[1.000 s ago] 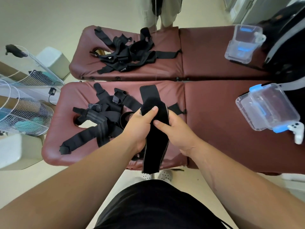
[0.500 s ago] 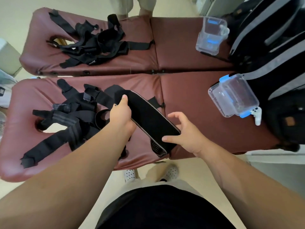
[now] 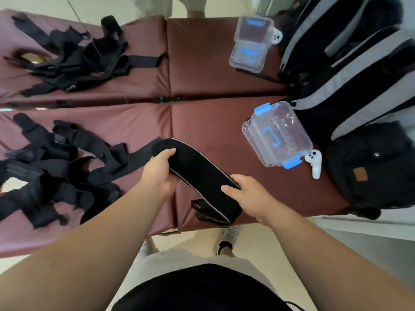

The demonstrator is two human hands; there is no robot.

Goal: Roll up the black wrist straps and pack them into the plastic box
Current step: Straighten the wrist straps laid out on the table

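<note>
Though only lightly steadied half a second ago, now grips the wrist strap [image 3: 202,176] firmly, far end in the left hand [image 3: 159,169], near end in the right hand [image 3: 249,195]; probably ready for rolling, well short of the plastic box [image 3: 252,142].

The near strap pile [image 3: 40,173] is blurred, cropped at left.

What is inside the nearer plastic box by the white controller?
Its lid is on. Through the clear plastic box only a blue handle and glare show; no strap visible inside. Glare hides part of its floor. The left hand and right hand hold the wrist strap outside.
</note>
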